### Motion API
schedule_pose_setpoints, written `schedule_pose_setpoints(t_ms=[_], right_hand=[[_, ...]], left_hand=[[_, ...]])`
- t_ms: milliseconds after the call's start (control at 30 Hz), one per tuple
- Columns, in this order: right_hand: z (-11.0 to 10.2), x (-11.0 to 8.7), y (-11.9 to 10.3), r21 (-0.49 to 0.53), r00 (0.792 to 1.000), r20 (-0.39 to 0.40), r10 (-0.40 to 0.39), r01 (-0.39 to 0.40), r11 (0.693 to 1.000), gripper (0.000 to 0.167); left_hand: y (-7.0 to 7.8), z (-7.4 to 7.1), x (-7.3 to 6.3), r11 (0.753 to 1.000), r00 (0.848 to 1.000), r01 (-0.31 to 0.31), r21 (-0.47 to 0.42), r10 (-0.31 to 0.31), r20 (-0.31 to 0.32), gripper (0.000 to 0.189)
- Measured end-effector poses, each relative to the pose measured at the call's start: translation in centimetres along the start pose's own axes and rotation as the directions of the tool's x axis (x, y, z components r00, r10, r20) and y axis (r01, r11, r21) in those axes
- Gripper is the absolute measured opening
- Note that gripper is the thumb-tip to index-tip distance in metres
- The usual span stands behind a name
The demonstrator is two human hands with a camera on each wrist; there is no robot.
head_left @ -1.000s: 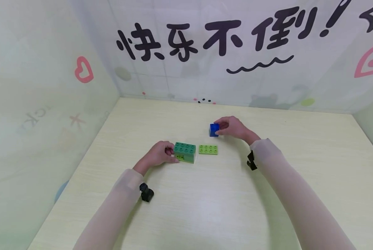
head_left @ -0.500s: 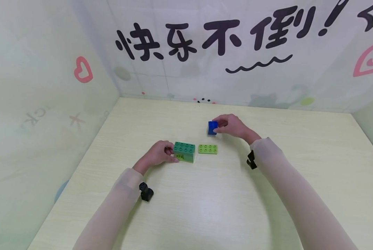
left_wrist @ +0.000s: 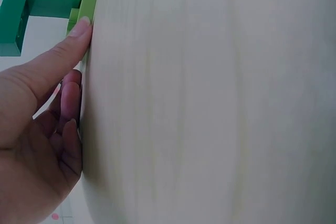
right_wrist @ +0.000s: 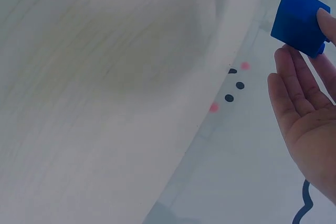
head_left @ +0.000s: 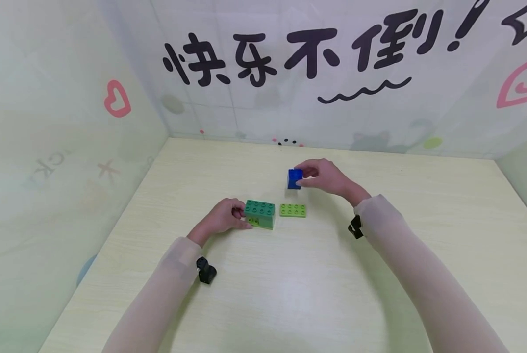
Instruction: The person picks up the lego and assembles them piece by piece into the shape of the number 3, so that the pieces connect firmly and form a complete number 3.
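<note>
Now your right hand (head_left: 324, 175) has carried the pinched blue plastic block (head_left: 293, 180) leftward, raised behind the flat lime studded plate (head_left: 292, 210), unattached; your left hand (head_left: 220, 216) grips the two-tone green brick stack (head_left: 261, 209), apparently steadying it.

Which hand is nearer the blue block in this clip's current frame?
Right. The right hand pinches the blue block; the left hand is apart from it, leftward and closer to the wearer, at the green stack's left end.
</note>
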State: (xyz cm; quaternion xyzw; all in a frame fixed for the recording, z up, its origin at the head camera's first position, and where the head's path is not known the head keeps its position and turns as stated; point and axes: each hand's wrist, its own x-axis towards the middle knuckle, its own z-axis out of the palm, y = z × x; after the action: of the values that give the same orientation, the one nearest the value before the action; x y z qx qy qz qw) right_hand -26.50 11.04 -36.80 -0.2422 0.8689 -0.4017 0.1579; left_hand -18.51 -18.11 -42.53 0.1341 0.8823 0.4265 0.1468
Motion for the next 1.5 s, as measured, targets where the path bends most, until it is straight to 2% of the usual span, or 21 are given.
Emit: schedule_pose_setpoints(t_ms=[500,933,1233,1500], right_hand=[[0.5,-1.2,-2.5,0.031,0.997,0.018,-0.070,0.069,0.997,0.047],[1.2,-1.8,-3.3,0.025,0.992,0.005,-0.127,0.127,0.992,0.046],[1.6,-2.3,-4.0,0.032,0.992,0.012,-0.127,0.127,0.991,0.047],[2.6,-2.5,-4.2,0.029,0.984,0.013,-0.179,0.179,0.983,0.045]], left_hand=[[0.1,0.0,0.1,1.000,1.000,0.019,0.008,-0.019,0.010,0.022],[0.0,0.0,0.1,1.000,1.000,0.024,0.006,-0.024,0.000,0.023],[0.2,0.0,0.0,0.999,0.999,0.038,0.009,-0.038,0.001,0.023],[0.2,0.0,0.0,0.999,0.999,0.038,0.019,-0.038,0.005,0.023]])
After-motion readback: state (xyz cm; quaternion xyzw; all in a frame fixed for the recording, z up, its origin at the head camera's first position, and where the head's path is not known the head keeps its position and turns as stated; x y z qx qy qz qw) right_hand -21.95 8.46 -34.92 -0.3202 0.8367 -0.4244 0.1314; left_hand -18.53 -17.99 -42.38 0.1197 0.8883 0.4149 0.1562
